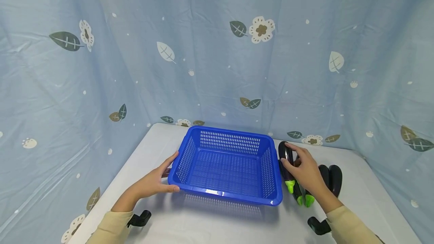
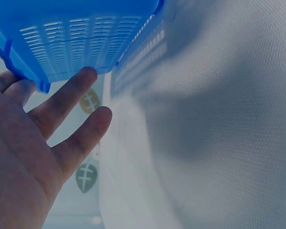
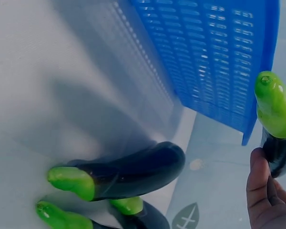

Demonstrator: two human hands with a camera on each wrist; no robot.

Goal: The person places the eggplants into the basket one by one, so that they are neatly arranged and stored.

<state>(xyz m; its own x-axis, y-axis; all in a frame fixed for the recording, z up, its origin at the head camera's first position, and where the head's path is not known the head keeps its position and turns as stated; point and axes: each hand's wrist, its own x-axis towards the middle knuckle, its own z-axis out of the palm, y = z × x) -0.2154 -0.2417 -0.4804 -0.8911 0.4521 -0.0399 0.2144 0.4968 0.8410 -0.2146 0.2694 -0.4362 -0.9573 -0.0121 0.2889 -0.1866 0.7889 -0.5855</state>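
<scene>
A blue plastic basket [image 1: 225, 196] with slotted sides sits on the white table. My left hand [image 1: 147, 184] rests at its left front corner, fingers spread along the rim; two fingers [image 2: 83, 133] extend straight below the basket in the left wrist view. Just outside the basket's right side, my right hand [image 1: 306, 170] pinches a dark eggplant [image 1: 284, 155], raised with its bright green cap [image 3: 276, 109] toward me. Beneath and beside that hand lie several more eggplants [image 3: 138, 171] on the table, partly hidden by the hand and forearm in the head view.
A white cloth-covered table [image 1: 190, 225] runs back to a blue curtain [image 1: 210, 67] printed with leaves and flowers. Black angled pieces [image 1: 139, 219] show beside each wrist. Two dark eggplants [image 1: 335, 180] lie to the right of my right hand.
</scene>
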